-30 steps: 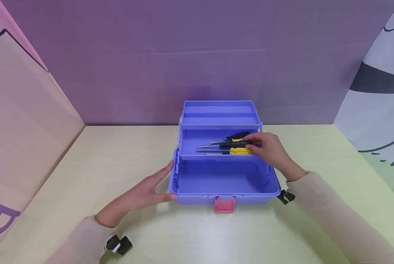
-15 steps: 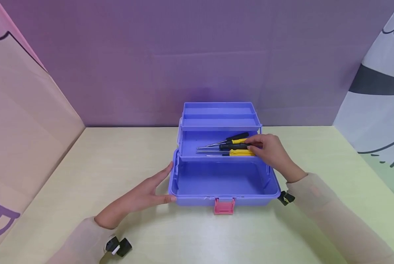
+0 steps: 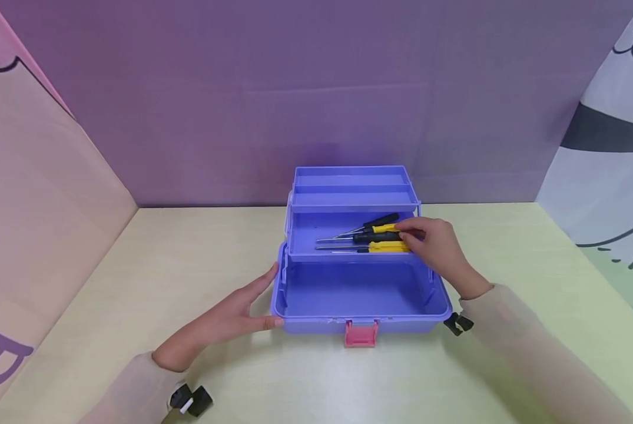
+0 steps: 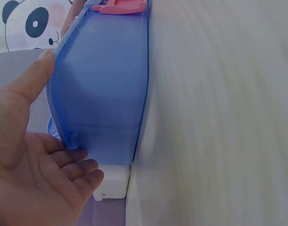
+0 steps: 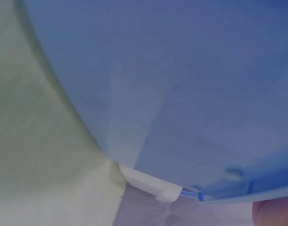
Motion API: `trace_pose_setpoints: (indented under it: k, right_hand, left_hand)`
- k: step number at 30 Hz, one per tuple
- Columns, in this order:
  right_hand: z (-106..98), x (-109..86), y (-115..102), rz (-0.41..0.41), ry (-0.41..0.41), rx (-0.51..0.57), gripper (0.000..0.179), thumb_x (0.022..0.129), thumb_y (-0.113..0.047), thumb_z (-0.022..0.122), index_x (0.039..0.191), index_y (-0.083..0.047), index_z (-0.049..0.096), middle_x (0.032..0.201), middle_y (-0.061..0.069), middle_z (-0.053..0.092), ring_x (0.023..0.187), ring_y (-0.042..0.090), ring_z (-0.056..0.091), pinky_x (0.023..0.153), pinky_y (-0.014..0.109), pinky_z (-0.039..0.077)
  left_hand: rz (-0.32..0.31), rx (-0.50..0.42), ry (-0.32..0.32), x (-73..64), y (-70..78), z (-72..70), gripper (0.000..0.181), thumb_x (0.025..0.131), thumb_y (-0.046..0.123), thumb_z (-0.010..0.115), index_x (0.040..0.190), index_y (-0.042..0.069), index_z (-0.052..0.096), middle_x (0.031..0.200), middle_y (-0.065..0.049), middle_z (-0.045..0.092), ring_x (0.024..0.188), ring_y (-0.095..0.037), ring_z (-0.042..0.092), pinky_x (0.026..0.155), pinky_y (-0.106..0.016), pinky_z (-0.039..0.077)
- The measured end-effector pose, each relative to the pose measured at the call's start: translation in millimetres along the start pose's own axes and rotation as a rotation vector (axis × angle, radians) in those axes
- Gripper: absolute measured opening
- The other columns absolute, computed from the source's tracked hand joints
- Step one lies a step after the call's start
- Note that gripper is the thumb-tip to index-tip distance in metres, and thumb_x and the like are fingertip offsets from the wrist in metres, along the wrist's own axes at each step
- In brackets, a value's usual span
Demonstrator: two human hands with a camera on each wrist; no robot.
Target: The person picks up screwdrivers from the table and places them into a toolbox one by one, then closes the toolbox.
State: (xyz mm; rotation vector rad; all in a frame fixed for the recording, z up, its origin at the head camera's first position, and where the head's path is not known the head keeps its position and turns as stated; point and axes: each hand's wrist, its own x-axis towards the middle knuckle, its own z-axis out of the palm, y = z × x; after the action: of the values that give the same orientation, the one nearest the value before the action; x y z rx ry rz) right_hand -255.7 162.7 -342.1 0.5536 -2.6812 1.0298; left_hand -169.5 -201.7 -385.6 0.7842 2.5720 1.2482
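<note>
A purple-blue toolbox (image 3: 311,325) stands unfolded on the table, its two trays raised behind the main compartment. Several screwdrivers with black or yellow handles lie in the lower tray (image 3: 302,235), shafts pointing left. My right hand (image 3: 439,247) reaches over that tray's right end; its thumb and index finger pinch the end of a black-handled screwdriver (image 3: 377,237) among the yellow ones. My left hand (image 3: 231,315) rests against the box's left side, thumb at the front corner and fingers spread back along the side. In the left wrist view, those fingers (image 4: 80,167) lie relaxed by the wall.
A pink latch (image 3: 360,335) hangs from the front of the box. The upper tray (image 3: 355,197) holds nothing visible. The pale wooden table (image 3: 215,247) meets a purple backdrop (image 3: 337,106) close behind the box, with printed panels at both sides.
The right hand has shifted very slightly to the right at the handle ends. The left hand keeps its place on the box, and the whole head view has drifted slightly.
</note>
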Motion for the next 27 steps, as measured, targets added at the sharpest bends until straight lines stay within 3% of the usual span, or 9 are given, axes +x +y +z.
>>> trace_pose_setpoints:
  k: [3, 7, 13, 19, 27]
  right_hand:
    - [-1.2, -4.6, 6.1, 0.007, 0.041, 0.112, 0.02, 0.089, -0.003, 0.062, 0.108, 0.003, 0.068, 0.107, 0.019, 0.067, 0.093, 0.031, 0.067, 0.078, 0.027, 0.055]
    - [-6.8, -12.8, 11.5, 0.083, 0.069, 0.312, 0.025, 0.092, -0.014, 0.062, 0.112, 0.001, 0.067, 0.109, 0.015, 0.067, 0.093, 0.019, 0.066, 0.076, 0.014, 0.052]
    - [-16.7, -20.8, 17.8, 0.201, 0.077, 0.476, 0.039, 0.093, -0.027, 0.06, 0.12, 0.001, 0.062, 0.107, -0.003, 0.069, 0.101, 0.003, 0.06, 0.087, 0.014, 0.048]
    - [-21.3, -25.6, 28.5, 0.29, 0.062, 0.572, 0.037, 0.093, -0.028, 0.06, 0.121, -0.003, 0.062, 0.106, -0.01, 0.067, 0.106, 0.006, 0.058, 0.091, 0.014, 0.046]
    - [-22.5, -26.1, 38.7, 0.271, 0.088, 0.806, 0.015, 0.091, -0.014, 0.063, 0.104, -0.012, 0.07, 0.099, -0.009, 0.069, 0.098, 0.004, 0.061, 0.086, 0.01, 0.046]
  left_hand:
    - [0.009, 0.006, -0.004, -0.9, 0.8, -0.3, 0.093, 0.086, 0.032, 0.07, 0.152, 0.008, 0.009, 0.156, -0.016, 0.013, 0.14, -0.038, 0.016, 0.109, -0.057, 0.023]
    - [0.016, 0.002, -0.008, -1.4, 1.4, -0.4, 0.093, 0.085, 0.031, 0.07, 0.152, 0.008, 0.009, 0.156, -0.016, 0.013, 0.14, -0.038, 0.016, 0.109, -0.057, 0.023]
    - [0.008, -0.008, -0.007, -2.7, 0.8, -1.5, 0.096, 0.083, 0.032, 0.072, 0.152, 0.011, 0.008, 0.156, -0.012, 0.012, 0.141, -0.033, 0.016, 0.11, -0.053, 0.023]
    - [0.022, -0.007, -0.013, -2.2, 0.7, -2.2, 0.095, 0.084, 0.03, 0.071, 0.152, 0.009, 0.008, 0.156, -0.013, 0.012, 0.141, -0.034, 0.015, 0.11, -0.054, 0.023]
    - [0.032, 0.016, -0.031, 1.8, -1.1, -5.4, 0.094, 0.085, 0.032, 0.07, 0.152, 0.009, 0.008, 0.156, -0.013, 0.012, 0.141, -0.036, 0.016, 0.11, -0.054, 0.024]
